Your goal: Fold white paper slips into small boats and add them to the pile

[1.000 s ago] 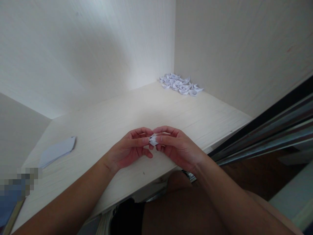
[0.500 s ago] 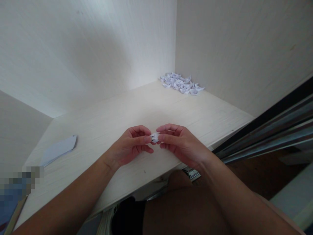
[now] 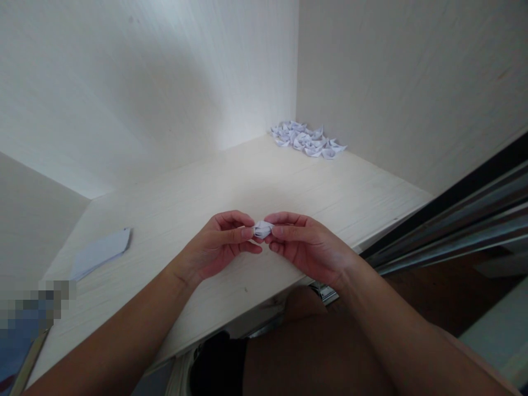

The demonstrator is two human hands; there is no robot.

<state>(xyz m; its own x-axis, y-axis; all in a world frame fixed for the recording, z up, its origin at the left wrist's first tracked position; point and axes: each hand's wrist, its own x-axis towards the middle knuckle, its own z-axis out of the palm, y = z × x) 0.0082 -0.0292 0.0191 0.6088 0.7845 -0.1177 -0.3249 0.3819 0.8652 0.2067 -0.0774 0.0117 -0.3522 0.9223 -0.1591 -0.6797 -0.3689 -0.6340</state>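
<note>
A small folded white paper boat [image 3: 263, 229] is held up between my two hands, above the front part of the white desk [image 3: 198, 192]. My left hand [image 3: 223, 239] pinches its left end between thumb and fingers. On the other side my right hand [image 3: 299, 239] grips the right end, thumb toward me. The fingertips behind the paper are partly hidden. In the far corner lies a pile of similar folded paper boats [image 3: 307, 140]. A stack of flat white paper sheets [image 3: 101, 253] rests at the left of the desk.
Pale panels [image 3: 165, 82] close off the back and both sides of the desk. At right, beyond the front edge, runs a dark-framed striped panel [image 3: 454, 236]. My legs [image 3: 305, 352] are under the desk edge. A blurred-out patch [image 3: 25, 324] covers the lower left.
My right thumb has shifted slightly right along the folded paper, so more of it shows between my hands. Both hands keep their pinch, and the pile and sheets stay put.
</note>
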